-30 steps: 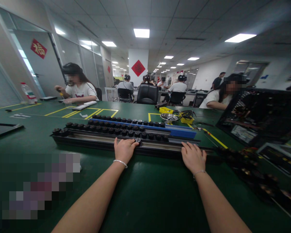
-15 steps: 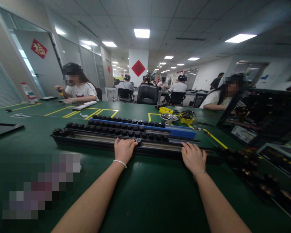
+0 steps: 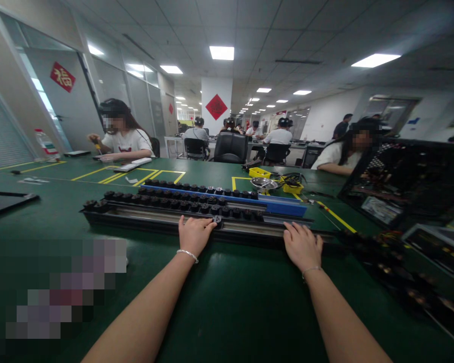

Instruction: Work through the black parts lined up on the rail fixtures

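Note:
A long black rail (image 3: 136,225) with an open metal-lined channel lies across the table in front of me. My left hand (image 3: 195,237) is bent over its middle, the fingertips closed at a small black socket module (image 3: 217,221) seated in the channel. Farther right, my right hand (image 3: 301,245) has its fingers curled over the same rail, with the thumb mostly hidden. Just behind are rows of black socket modules (image 3: 166,201) in another rail, and a blue rail (image 3: 285,207) carrying more of them. The undersides of both hands are out of sight.
A metal bowl (image 3: 264,183), yellow bins (image 3: 259,173) and cables stand behind the rails. At right are an open computer case (image 3: 412,176) and a boxy metal unit (image 3: 439,249). A pixelated patch covers something at lower left. Co-workers sit across the green table (image 3: 245,307).
My left hand and the small socket module have shifted very slightly right along the rail. My right hand stays in place.

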`<state>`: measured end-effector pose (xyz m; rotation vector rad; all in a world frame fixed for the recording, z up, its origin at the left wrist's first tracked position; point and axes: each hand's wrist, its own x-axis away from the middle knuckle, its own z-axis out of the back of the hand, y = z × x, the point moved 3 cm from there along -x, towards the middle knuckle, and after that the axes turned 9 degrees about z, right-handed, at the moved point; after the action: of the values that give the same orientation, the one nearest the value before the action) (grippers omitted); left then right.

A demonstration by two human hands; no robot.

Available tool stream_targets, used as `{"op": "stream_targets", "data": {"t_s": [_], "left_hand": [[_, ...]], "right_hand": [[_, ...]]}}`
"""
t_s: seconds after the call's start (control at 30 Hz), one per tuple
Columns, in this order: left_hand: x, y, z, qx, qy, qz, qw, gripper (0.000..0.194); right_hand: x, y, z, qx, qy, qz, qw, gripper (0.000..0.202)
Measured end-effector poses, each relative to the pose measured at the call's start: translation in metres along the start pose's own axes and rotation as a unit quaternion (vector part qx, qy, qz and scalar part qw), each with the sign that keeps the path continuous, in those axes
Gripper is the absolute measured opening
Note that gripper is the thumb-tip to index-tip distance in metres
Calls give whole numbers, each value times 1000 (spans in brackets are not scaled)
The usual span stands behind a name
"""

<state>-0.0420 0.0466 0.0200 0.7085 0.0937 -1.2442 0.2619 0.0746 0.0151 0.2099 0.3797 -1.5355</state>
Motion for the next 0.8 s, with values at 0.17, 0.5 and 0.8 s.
{"op": "stream_targets", "data": {"t_s": [0.17, 0.5, 0.8], "left_hand": [[1, 3, -1, 6, 6, -14, 1000, 28], [2, 4, 0, 21, 4, -20, 1000, 25], [4, 7, 0, 28, -3, -31, 999, 23]], "right_hand": [[0, -1, 1, 5, 0, 4, 1000, 46], [0, -2, 3, 6, -15, 0, 1000, 47], [0, -1, 2, -4, -6, 3, 1000, 47]]}}
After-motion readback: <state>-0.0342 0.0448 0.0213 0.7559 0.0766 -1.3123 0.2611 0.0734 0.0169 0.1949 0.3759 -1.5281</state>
